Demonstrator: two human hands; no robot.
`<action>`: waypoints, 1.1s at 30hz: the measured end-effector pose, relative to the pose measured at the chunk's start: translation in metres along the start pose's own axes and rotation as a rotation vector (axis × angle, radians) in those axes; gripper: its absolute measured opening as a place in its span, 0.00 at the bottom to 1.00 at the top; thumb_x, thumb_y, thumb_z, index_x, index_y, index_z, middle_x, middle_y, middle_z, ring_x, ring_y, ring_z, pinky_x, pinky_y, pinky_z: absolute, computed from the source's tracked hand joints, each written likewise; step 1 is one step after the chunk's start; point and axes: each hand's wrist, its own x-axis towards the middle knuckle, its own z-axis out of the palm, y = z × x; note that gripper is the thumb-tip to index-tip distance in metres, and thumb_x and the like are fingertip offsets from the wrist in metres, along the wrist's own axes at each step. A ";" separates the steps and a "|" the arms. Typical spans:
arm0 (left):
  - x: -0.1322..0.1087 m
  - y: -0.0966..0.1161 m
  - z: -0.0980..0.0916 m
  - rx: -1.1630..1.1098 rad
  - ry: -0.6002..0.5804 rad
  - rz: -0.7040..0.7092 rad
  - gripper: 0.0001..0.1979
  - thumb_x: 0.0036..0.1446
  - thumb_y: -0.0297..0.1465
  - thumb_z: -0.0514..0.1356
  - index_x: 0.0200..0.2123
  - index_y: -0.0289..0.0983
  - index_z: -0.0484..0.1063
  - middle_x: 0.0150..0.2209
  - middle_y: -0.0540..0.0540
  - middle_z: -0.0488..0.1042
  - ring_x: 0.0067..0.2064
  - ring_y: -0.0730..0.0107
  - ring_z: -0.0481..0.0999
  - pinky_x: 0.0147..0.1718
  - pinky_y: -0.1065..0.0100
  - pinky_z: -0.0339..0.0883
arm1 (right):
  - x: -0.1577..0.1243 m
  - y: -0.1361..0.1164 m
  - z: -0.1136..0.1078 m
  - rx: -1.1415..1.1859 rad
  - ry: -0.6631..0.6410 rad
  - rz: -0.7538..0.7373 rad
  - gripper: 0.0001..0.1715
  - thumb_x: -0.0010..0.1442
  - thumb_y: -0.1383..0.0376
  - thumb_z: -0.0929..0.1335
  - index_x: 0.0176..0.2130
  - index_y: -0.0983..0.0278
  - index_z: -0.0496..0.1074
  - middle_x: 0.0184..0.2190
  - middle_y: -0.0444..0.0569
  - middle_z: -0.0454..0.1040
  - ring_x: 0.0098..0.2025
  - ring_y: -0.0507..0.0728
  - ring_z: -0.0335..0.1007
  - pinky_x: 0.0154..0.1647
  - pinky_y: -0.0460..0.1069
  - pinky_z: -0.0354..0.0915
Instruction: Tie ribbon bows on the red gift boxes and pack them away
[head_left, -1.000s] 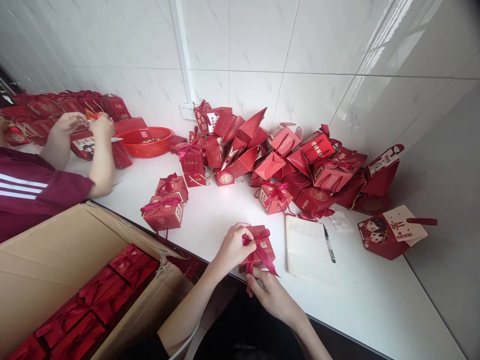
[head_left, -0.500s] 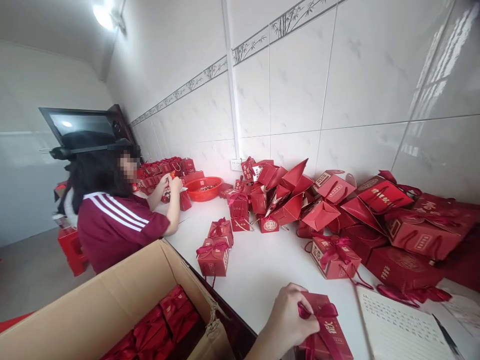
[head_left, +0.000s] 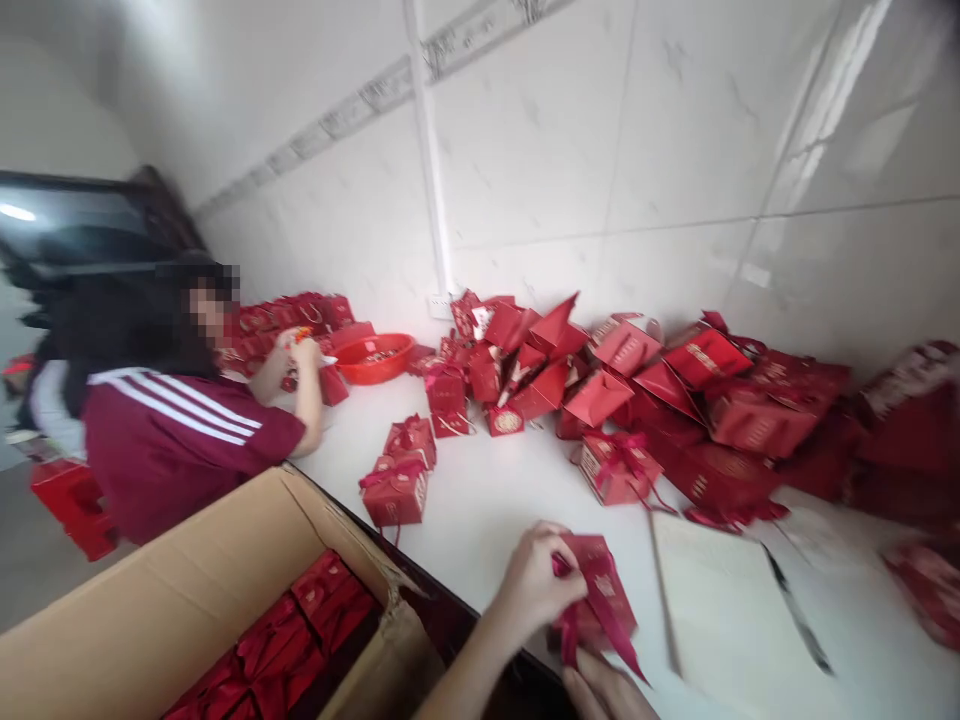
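Observation:
My left hand (head_left: 534, 585) is closed in a pinch on the dark red ribbon of a small red gift box (head_left: 600, 595) that sits at the near edge of the white counter (head_left: 495, 500). My right hand (head_left: 604, 692) shows only partly at the bottom edge, just under the box, touching the ribbon's trailing end; its fingers are mostly cut off. The picture is blurred by motion.
An open notebook (head_left: 724, 610) with a pen lies right of the box. Two tied boxes (head_left: 397, 470) stand to the left, a heap of red boxes and bags (head_left: 645, 385) along the tiled wall. A cardboard carton (head_left: 187, 600) holds red boxes. A person in a maroon shirt (head_left: 172, 440) works beside a red bowl (head_left: 373, 357).
The view swung up from the counter, then dipped and shifted slightly. My left hand has kept its pinch on the ribbon; my right hand is back in view under the box.

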 end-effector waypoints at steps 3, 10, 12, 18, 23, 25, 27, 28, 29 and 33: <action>0.004 0.000 -0.003 0.036 -0.026 0.039 0.07 0.40 0.19 0.59 0.22 0.37 0.70 0.42 0.44 0.72 0.48 0.62 0.72 0.48 0.63 0.63 | -0.014 -0.016 -0.013 0.014 -0.147 0.048 0.20 0.63 0.54 0.57 0.27 0.61 0.65 0.28 0.45 0.70 0.31 0.55 0.66 0.36 0.50 0.64; 0.010 -0.001 -0.008 0.092 -0.101 0.074 0.04 0.46 0.25 0.56 0.24 0.38 0.69 0.44 0.45 0.71 0.48 0.62 0.72 0.48 0.62 0.65 | -0.017 -0.006 -0.044 0.265 -0.195 0.117 0.27 0.60 0.45 0.57 0.27 0.63 0.64 0.26 0.44 0.65 0.30 0.53 0.61 0.33 0.48 0.59; 0.010 -0.001 -0.009 0.106 -0.099 0.072 0.03 0.47 0.25 0.56 0.24 0.38 0.68 0.43 0.46 0.72 0.48 0.62 0.72 0.48 0.62 0.65 | -0.021 -0.001 -0.054 0.348 -0.124 0.150 0.30 0.59 0.42 0.56 0.27 0.64 0.64 0.25 0.45 0.66 0.30 0.54 0.62 0.35 0.49 0.59; 0.009 0.002 -0.010 0.109 -0.098 0.050 0.03 0.47 0.25 0.56 0.25 0.38 0.68 0.44 0.46 0.71 0.47 0.63 0.72 0.46 0.62 0.65 | -0.011 -0.007 -0.056 0.348 0.096 0.251 0.27 0.58 0.44 0.59 0.24 0.63 0.62 0.23 0.44 0.64 0.29 0.53 0.60 0.33 0.48 0.58; 0.009 0.003 -0.011 0.122 -0.095 0.081 0.04 0.48 0.25 0.55 0.24 0.39 0.66 0.43 0.47 0.72 0.49 0.63 0.71 0.47 0.63 0.65 | -0.008 -0.006 -0.052 0.325 0.134 0.228 0.24 0.58 0.47 0.60 0.23 0.62 0.58 0.22 0.41 0.58 0.27 0.51 0.54 0.29 0.47 0.54; 0.009 0.003 -0.011 0.117 -0.103 0.093 0.04 0.48 0.25 0.55 0.24 0.39 0.66 0.42 0.47 0.72 0.50 0.64 0.71 0.48 0.64 0.64 | -0.010 -0.004 -0.054 0.304 0.135 0.225 0.24 0.59 0.48 0.60 0.23 0.62 0.57 0.22 0.41 0.57 0.27 0.51 0.53 0.30 0.47 0.54; 0.008 0.003 -0.011 0.112 -0.109 0.096 0.04 0.48 0.25 0.55 0.24 0.39 0.66 0.42 0.48 0.71 0.50 0.64 0.70 0.48 0.64 0.64 | -0.011 -0.001 -0.057 0.293 0.138 0.217 0.24 0.59 0.48 0.60 0.23 0.62 0.56 0.22 0.41 0.56 0.27 0.51 0.52 0.30 0.47 0.53; 0.008 0.003 -0.011 0.111 -0.110 0.095 0.04 0.48 0.25 0.55 0.24 0.39 0.66 0.42 0.48 0.71 0.50 0.64 0.70 0.48 0.64 0.64 | -0.012 0.000 -0.057 0.290 0.140 0.213 0.24 0.59 0.48 0.60 0.23 0.62 0.56 0.22 0.41 0.56 0.27 0.51 0.52 0.30 0.47 0.53; 0.008 0.003 -0.011 0.111 -0.111 0.093 0.04 0.48 0.25 0.55 0.24 0.39 0.66 0.42 0.48 0.71 0.50 0.64 0.70 0.48 0.64 0.64 | -0.012 0.001 -0.058 0.287 0.144 0.209 0.24 0.59 0.47 0.59 0.23 0.62 0.56 0.22 0.41 0.56 0.27 0.51 0.52 0.30 0.47 0.53; 0.008 0.004 -0.011 0.113 -0.111 0.075 0.04 0.48 0.25 0.55 0.24 0.39 0.65 0.42 0.47 0.71 0.50 0.64 0.70 0.47 0.64 0.64 | -0.013 0.004 -0.056 0.275 0.170 0.205 0.25 0.58 0.47 0.59 0.23 0.62 0.57 0.22 0.42 0.57 0.27 0.52 0.53 0.29 0.47 0.53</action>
